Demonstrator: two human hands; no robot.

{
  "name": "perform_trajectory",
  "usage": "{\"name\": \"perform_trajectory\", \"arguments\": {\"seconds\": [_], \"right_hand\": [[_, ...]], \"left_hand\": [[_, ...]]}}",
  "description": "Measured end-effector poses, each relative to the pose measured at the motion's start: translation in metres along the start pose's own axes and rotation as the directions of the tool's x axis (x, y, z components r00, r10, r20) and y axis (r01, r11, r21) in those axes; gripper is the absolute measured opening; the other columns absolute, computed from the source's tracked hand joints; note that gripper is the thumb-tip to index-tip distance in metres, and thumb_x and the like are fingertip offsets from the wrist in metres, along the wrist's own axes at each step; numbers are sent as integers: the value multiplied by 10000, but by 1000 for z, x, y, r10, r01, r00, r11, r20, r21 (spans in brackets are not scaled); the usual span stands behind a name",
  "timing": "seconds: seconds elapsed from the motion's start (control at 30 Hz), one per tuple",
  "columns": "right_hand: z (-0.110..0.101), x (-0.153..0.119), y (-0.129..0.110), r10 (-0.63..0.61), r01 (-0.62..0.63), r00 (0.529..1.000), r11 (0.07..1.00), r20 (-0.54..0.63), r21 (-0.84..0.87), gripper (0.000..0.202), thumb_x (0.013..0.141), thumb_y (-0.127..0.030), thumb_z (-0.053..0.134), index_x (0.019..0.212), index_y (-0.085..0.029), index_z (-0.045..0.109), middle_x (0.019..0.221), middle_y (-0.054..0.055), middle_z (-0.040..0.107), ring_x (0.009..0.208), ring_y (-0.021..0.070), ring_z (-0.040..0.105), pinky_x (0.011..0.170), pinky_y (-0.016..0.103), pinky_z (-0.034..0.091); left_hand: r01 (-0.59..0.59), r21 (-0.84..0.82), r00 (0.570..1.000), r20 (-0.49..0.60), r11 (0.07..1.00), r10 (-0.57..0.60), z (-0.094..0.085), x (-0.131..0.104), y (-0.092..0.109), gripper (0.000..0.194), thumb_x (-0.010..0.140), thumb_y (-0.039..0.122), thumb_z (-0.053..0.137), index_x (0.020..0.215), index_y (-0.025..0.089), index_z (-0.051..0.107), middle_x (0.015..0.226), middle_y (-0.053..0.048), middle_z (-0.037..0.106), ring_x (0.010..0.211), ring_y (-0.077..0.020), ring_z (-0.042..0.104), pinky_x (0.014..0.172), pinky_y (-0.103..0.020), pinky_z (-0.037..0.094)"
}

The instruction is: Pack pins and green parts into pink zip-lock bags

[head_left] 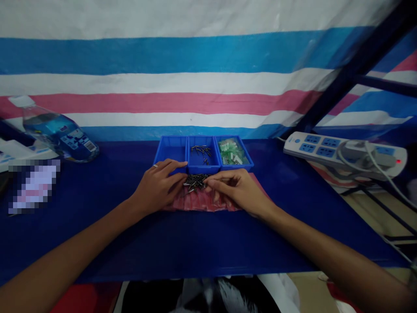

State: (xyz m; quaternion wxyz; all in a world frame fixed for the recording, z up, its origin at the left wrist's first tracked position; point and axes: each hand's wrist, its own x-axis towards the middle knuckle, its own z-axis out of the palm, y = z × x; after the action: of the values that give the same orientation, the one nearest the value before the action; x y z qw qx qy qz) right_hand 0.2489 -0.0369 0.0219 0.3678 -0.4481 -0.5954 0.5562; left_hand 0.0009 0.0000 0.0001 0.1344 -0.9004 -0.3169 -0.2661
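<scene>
A pile of small dark metal pieces, thin like screws or pins (195, 182), lies on a pink-red plastic sheet or bags (198, 203) in front of me. My left hand (162, 184) rests at the pile's left side with fingers apart, the index finger reaching toward a blue three-part tray (204, 168). At the pile's right edge, my right hand (237, 187) has thumb and fingertips pinched together; whatever is between them is too small to make out. Similar dark pieces (202, 150) lie in the tray's middle compartment. Green-and-clear plastic packets (232, 150) fill the right compartment.
On the blue table (202, 243), a bottle with a blue label (70, 134) leans at the far left, near a blurred-out object (34, 187). A white power strip (342, 152) with plugs and cables sits at the right edge. Behind hangs a striped sheet (182, 56).
</scene>
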Motion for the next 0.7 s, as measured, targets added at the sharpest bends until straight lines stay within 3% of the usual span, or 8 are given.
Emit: {"name": "perform_trajectory", "arguments": {"seconds": [0.27,0.53,0.6,0.67,0.7], "right_hand": [[-3,2,7,55,-64,997,979,55,194,184,767,-318,789,893,-184,776,803,57,771,469,76,601,343,162,387],[-3,1,4,84,-80,996,977,-13,197,193,758,-338,793,872,-184,765,755,60,761,485,114,636,333,178,393],[-2,1,2,30,-19,997,989,-71,147,127,774,-285,772,877,-212,778,869,69,776,645,154,703,447,219,500],[-2,1,1,-99,106,986,993,-130,47,116,798,-230,736,899,-250,789,1083,61,757,947,205,717,719,314,594],[-2,1,1,-175,175,974,984,-144,-15,134,810,-210,716,908,-265,791,1189,48,723,1090,221,676,870,366,574]], "left_hand": [[3,7,1000,2,1000,-3,1,-1,0,145,939,238,566,995,203,695,1290,-44,639,1070,-221,622,884,-407,547],[6,-1,1000,8,1000,-6,-1,0,0,149,943,242,560,977,199,699,1275,-47,648,1061,-222,625,876,-403,551],[7,3,1000,7,1000,-7,-1,0,0,150,945,242,558,980,200,698,1276,-47,647,1061,-224,625,870,-407,552],[5,2,1000,9,1000,-5,-1,0,0,152,945,243,558,990,200,697,1281,-46,644,1060,-223,624,872,-408,551],[3,1,1000,11,1000,-3,-1,0,0,153,946,243,557,995,200,696,1283,-46,643,1061,-222,623,876,-409,550]]}}
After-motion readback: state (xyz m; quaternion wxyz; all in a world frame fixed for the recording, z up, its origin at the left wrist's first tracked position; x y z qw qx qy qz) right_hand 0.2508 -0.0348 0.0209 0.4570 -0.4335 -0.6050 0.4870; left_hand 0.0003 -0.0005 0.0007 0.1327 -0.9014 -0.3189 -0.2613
